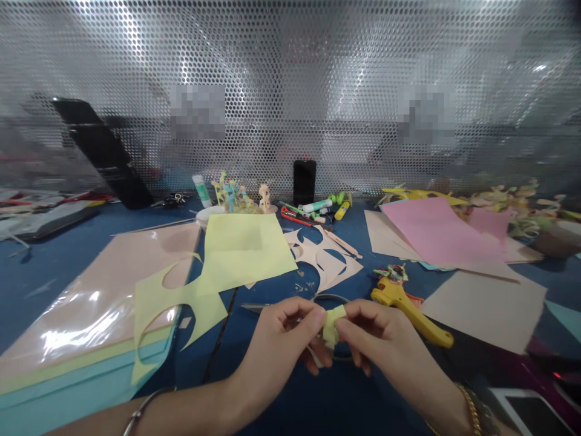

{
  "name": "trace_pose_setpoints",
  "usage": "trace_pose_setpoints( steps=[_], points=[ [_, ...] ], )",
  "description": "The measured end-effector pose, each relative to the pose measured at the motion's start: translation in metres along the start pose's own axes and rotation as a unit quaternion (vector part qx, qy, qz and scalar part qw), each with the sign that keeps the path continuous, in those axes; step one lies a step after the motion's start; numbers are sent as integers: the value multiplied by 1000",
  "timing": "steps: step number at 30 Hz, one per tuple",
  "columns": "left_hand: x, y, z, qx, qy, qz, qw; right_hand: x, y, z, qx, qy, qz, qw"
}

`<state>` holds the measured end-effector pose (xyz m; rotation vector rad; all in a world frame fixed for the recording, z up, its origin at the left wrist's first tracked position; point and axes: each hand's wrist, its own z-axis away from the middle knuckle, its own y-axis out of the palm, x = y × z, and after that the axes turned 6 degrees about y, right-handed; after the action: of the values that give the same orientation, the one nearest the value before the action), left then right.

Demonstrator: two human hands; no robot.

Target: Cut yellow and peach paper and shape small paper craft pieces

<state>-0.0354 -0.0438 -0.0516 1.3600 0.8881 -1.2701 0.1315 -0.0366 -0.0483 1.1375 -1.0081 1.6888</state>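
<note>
Two bare hands at lower centre: left hand (pixel 281 339) and right hand (pixel 381 339), both closed on a small crumpled strip of pale yellow paper (pixel 333 324), pinched between thumbs and fingertips, clear of the table. Directly beneath the hands, a pair of scissors (pixel 258 307) with dark loop handles, blades pointing left; contact with the hands impossible to tell. Silver bangle (pixel 141 412) on the left wrist, gold chain bracelet (pixel 471 412) on the right. Just right of the right hand, a yellow-handled craft tool (pixel 403 309) lying on a blue work mat (pixel 40 284). Left of the hands, a cut pale yellow sheet (pixel 177 309) resting on a plastic-wrapped stack of peach, yellow and blue paper (pixel 82 321); beyond it, an uncut yellow sheet (pixel 245 254) overlapping a cut peach sheet (pixel 318 257). On the right, a pink sheet (pixel 436 233) and a beige sheet (pixel 485 309). Along the far edge, small paper models (pixel 231 197), a glue stick (pixel 202 191), a yellow glue bottle (pixel 342 209) and an upright black phone (pixel 304 181), against a perforated metal screen (pixel 290 66). No legible brand or writing: labels on the glue stick and yellow glue bottle too small to read; two patches on the screen pixelated.
</note>
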Motion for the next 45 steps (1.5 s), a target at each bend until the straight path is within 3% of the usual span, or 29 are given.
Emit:
trace_pose_setpoints(
  steps=[7,14,22,28,45],
  points=[
    [0,0,0,-1,4,2,1000,-1,0,0,-7,-17,16,1000],
    [0,0,0,-19,19,4,1000,-2,3,1,26,-16,13,999],
    [1,0,0,-13,20,-6,1000,1,2,1,12,-30,3,999],
    [0,1,1,2,1,-24,1000,3,-1,1,-48,-40,0,998],
    [-2,2,2,6,-24,17,1000,4,-1,1,-31,-39,4,999]
  ],
)
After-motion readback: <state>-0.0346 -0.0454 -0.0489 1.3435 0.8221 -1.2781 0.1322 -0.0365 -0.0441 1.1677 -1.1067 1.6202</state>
